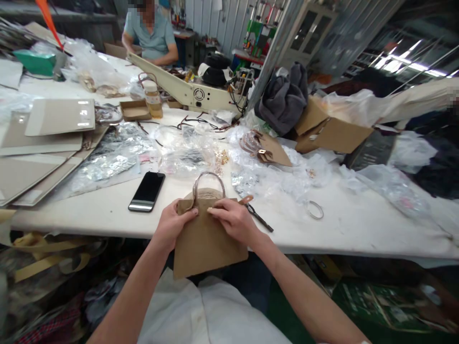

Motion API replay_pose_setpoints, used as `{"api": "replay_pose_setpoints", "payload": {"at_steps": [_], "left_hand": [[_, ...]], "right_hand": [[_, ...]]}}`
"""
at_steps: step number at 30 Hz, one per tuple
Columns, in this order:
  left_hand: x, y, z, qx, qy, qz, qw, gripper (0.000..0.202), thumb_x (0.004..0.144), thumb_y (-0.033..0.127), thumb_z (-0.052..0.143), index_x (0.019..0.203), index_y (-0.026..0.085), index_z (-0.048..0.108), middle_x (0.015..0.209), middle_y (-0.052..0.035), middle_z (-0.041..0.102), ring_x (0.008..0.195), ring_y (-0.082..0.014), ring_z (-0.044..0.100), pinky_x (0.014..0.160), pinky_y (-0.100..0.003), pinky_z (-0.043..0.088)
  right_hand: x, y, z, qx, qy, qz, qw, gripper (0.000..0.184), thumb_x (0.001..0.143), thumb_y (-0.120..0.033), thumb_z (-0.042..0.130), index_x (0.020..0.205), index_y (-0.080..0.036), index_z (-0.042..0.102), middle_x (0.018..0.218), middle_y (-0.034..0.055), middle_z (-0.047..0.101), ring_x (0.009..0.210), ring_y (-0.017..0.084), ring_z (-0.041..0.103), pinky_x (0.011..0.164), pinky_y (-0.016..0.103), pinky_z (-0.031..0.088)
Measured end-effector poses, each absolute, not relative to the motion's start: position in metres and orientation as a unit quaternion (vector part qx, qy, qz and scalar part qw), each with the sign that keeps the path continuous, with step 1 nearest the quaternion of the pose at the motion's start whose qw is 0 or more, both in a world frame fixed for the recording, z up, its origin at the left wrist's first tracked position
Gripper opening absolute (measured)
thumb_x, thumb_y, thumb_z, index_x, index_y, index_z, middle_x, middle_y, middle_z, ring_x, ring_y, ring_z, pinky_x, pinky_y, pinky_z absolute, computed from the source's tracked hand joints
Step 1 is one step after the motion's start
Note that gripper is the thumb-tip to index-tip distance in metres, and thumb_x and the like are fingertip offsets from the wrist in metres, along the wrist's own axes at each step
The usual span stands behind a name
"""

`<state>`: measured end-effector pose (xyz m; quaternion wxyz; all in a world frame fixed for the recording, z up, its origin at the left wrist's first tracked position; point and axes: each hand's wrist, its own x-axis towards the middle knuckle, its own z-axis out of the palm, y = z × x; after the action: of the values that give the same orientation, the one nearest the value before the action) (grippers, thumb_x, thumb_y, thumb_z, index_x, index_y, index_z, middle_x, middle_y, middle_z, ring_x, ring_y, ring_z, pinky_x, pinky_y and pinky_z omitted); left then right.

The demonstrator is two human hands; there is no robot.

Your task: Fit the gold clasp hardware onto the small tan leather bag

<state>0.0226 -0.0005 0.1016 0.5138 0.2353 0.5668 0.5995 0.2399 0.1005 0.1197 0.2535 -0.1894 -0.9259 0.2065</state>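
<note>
While any writing in view is too small or blurred to read, a few marked surfaces stand out: the bottle (153,104) of amber liquid at upper left of centre has faint markings that cannot be made out, and the dark box (375,152) at the right carries pale marks, possibly lettering, equally unreadable. The phone (147,191), left of the frame's centre, shows a dark, glossy face with no readable brand.

At lower centre, the brown bag panel (211,246) with its looped handle (210,177) hangs partly over the front edge of the desk (344,234). The left hand (174,222) has its grip clamped on the panel's upper left corner, thumb in front; its other fingers are largely hidden behind. The right hand (234,220) lies across the upper right, fingertips close to one another at the panel's face; whether its grip pinches something small cannot be told. It also covers part of a dark tool (263,221), whose far end shows to the right.

Clear plastic bags (184,148) in the middle blur what lies inside them. Behind the cream machine (211,99), a person (152,40) is cut off by the top edge.
</note>
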Motion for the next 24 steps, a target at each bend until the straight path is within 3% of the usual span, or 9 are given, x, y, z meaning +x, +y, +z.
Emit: {"api": "replay_pose_setpoints", "payload": {"at_steps": [2, 4, 5, 7, 9, 13, 17, 22, 24], "left_hand": [[0.019, -0.004, 0.102, 0.247, 0.541, 0.600, 0.535, 0.051, 0.072, 0.040, 0.097, 0.110, 0.017, 0.071, 0.102, -0.0046, 0.078, 0.089, -0.0196, 0.069, 0.080, -0.028, 0.053], [0.015, -0.007, 0.104, 0.269, 0.537, 0.590, 0.540, 0.050, 0.074, 0.040, 0.096, 0.112, 0.017, 0.072, 0.106, -0.0060, 0.078, 0.093, -0.0210, 0.070, 0.084, -0.029, 0.053], [0.013, -0.007, 0.105, 0.281, 0.541, 0.583, 0.537, 0.050, 0.075, 0.040, 0.096, 0.112, 0.017, 0.072, 0.106, -0.0063, 0.078, 0.094, -0.0216, 0.070, 0.085, -0.030, 0.053], [0.011, -0.007, 0.110, 0.302, 0.556, 0.566, 0.529, 0.048, 0.075, 0.040, 0.095, 0.112, 0.017, 0.073, 0.107, -0.0065, 0.079, 0.095, -0.0223, 0.070, 0.085, -0.030, 0.053], [0.012, -0.006, 0.116, 0.314, 0.569, 0.559, 0.515, 0.048, 0.075, 0.039, 0.094, 0.112, 0.017, 0.074, 0.106, -0.0066, 0.079, 0.095, -0.0227, 0.070, 0.085, -0.030, 0.052], [0.011, -0.004, 0.125, 0.331, 0.611, 0.552, 0.461, 0.052, 0.072, 0.043, 0.094, 0.113, 0.018, 0.074, 0.104, -0.0067, 0.080, 0.092, -0.0243, 0.071, 0.084, -0.033, 0.053], [0.000, -0.004, 0.135, 0.423, 0.688, 0.439, 0.394, 0.045, 0.072, 0.053, 0.092, 0.097, 0.018, 0.077, 0.093, -0.0063, 0.080, 0.089, -0.0270, 0.072, 0.077, -0.034, 0.052], [-0.009, 0.005, 0.159, 0.516, 0.732, 0.360, 0.261, 0.044, 0.067, 0.043, 0.093, 0.103, 0.023, 0.080, 0.102, -0.0054, 0.079, 0.087, -0.0258, 0.072, 0.077, -0.033, 0.052], [-0.009, 0.012, 0.164, 0.534, 0.726, 0.343, 0.265, 0.040, 0.066, 0.042, 0.091, 0.100, 0.022, 0.081, 0.093, -0.0043, 0.079, 0.081, -0.0249, 0.071, 0.071, -0.032, 0.050]], "right_hand": [[0.243, 0.099, 0.124, -0.291, -0.859, 0.229, 0.353, 0.055, 0.105, -0.024, 0.075, 0.154, -0.029, 0.053, 0.133, 0.0099, 0.064, 0.119, 0.027, 0.065, 0.106, 0.041, 0.056], [0.243, 0.102, 0.130, -0.386, -0.820, 0.209, 0.367, 0.082, 0.089, -0.031, 0.094, 0.158, -0.025, 0.050, 0.139, 0.0129, 0.061, 0.126, 0.032, 0.062, 0.112, 0.046, 0.052], [0.243, 0.106, 0.133, -0.410, -0.825, 0.201, 0.334, 0.082, 0.082, -0.034, 0.099, 0.152, -0.023, 0.057, 0.137, 0.0131, 0.062, 0.126, 0.034, 0.061, 0.111, 0.047, 0.052], [0.241, 0.115, 0.139, -0.422, -0.848, 0.222, 0.232, 0.059, 0.077, -0.039, 0.102, 0.125, -0.021, 0.073, 0.122, 0.0097, 0.069, 0.115, 0.032, 0.066, 0.102, 0.043, 0.053], [0.237, 0.125, 0.145, -0.418, -0.852, 0.278, 0.148, 0.044, 0.075, -0.043, 0.101, 0.104, -0.021, 0.076, 0.102, 0.0038, 0.073, 0.095, 0.025, 0.068, 0.084, 0.034, 0.053], [0.229, 0.137, 0.155, -0.420, -0.825, 0.362, 0.109, 0.051, 0.062, -0.040, 0.105, 0.100, -0.020, 0.078, 0.092, -0.0004, 0.075, 0.080, 0.021, 0.067, 0.066, 0.026, 0.044], [0.226, 0.144, 0.161, -0.371, -0.802, 0.462, 0.081, 0.034, 0.067, -0.035, 0.100, 0.088, -0.018, 0.080, 0.079, -0.0040, 0.074, 0.074, 0.019, 0.067, 0.060, 0.024, 0.041], [0.219, 0.151, 0.162, -0.391, -0.784, 0.479, 0.060, 0.036, 0.057, -0.037, 0.103, 0.076, -0.017, 0.079, 0.070, -0.0048, 0.070, 0.068, 0.018, 0.065, 0.055, 0.023, 0.039], [0.214, 0.151, 0.162, -0.395, -0.784, 0.476, 0.055, 0.034, 0.056, -0.034, 0.104, 0.076, -0.018, 0.081, 0.069, -0.0050, 0.070, 0.067, 0.018, 0.066, 0.055, 0.023, 0.040]]}}
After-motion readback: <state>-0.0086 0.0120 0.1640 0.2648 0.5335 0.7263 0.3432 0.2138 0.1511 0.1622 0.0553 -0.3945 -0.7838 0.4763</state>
